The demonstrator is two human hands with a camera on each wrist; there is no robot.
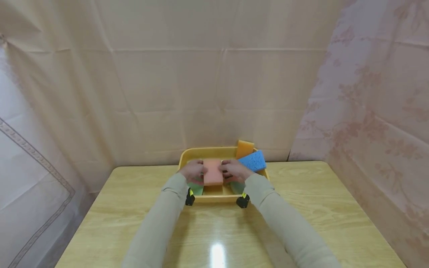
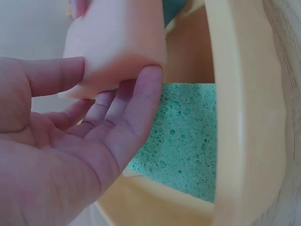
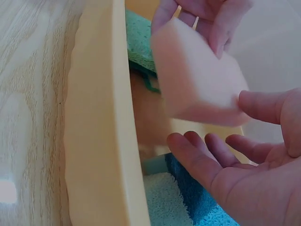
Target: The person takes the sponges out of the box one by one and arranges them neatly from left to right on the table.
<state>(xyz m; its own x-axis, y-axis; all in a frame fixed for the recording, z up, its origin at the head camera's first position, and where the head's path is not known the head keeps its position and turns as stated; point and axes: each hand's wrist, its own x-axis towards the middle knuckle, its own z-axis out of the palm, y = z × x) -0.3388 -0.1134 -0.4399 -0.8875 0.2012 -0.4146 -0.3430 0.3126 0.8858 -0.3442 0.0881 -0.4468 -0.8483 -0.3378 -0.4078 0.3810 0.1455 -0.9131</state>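
Note:
A thick pink sponge block [image 1: 213, 173] is raised over a yellow plastic tray [image 1: 214, 200], between both hands. My left hand [image 1: 193, 169] holds its left end, thumb on the side and fingertips underneath, as the left wrist view shows. At the other end my right hand [image 1: 235, 169] touches the sponge with the thumb; its fingers spread below, a gap away from the underside in the right wrist view. Beneath the left hand lies a green porous sponge [image 2: 183, 136]. A pale green sponge [image 3: 164, 202] beside blue material [image 3: 188, 183] lies under the right hand.
An orange sponge [image 1: 244, 148] leans at the tray's back right corner. Next to it, a blue porous sponge [image 1: 253, 160] overlaps the right rim. The tray stands at the back of a wooden table [image 1: 218, 227], close to a hanging beige cloth [image 1: 214, 93].

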